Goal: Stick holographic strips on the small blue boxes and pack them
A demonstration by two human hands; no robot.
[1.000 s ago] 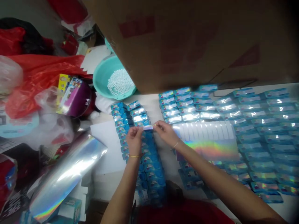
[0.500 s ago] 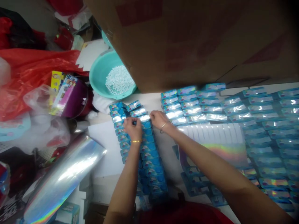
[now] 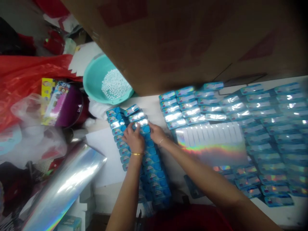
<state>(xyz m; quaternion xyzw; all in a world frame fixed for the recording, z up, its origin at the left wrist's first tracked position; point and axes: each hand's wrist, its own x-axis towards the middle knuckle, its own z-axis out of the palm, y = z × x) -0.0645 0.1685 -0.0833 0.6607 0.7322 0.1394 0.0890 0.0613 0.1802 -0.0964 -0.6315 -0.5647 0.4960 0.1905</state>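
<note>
Two columns of small blue boxes [image 3: 151, 166] run down the white table toward me. My left hand [image 3: 133, 138] and my right hand [image 3: 156, 133] rest close together on the upper part of the right column. Both have fingers curled and pressed onto one blue box [image 3: 141, 123] with a shiny holographic strip on its top. A holographic sticker sheet [image 3: 211, 142] with cut strips lies just right of my right forearm. Many more blue boxes [image 3: 267, 128] with shiny tops fill the table to the right.
A big cardboard box [image 3: 192, 41] overhangs the back of the table. A teal basin [image 3: 92, 77] of white beads sits at the back left. A roll of holographic film [image 3: 64, 186] lies at the lower left. Red plastic bags [image 3: 26, 77] and toy packs [image 3: 54, 99] crowd the left.
A second ago both hands held a holographic strip in the air above the column. They have moved it up and pressed it down onto a blue box.
</note>
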